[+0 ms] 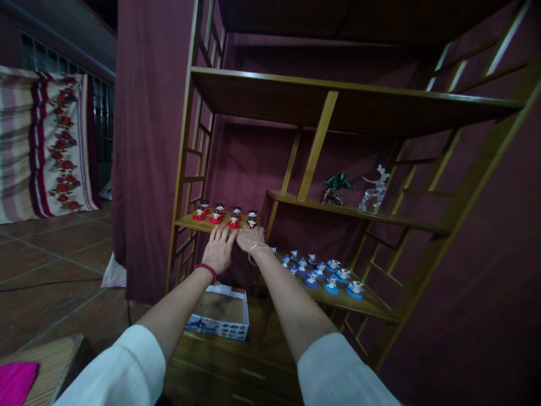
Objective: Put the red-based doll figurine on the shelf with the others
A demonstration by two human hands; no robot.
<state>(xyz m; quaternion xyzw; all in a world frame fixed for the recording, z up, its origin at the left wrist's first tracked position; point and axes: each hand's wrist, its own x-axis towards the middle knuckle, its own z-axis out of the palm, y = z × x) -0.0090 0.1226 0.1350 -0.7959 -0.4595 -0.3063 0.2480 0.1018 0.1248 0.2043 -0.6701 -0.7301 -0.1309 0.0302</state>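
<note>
- The left hand (218,250) lay flat, fingers spread and holding nothing, at the front edge of the small shelf (186,222).
- The right hand (250,237) rested beside it, touching it; whether it gripped anything could not be told.
- The red-based figurines (216,214) stood just beyond both hands, the nearest one (252,223) touching the right fingertips.
- Blue-based figurines (325,273) sat on a lower shelf (372,307), to the right.

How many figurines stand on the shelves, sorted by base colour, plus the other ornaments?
Red-based figurines: 8, on the small shelf at the fingertips of the left hand and right hand.
Blue-based figurines: about 12; the far ones overlap, so the count is approximate.
Green ornament: 1
Clear deer ornament: 1
Total: about 22
</note>
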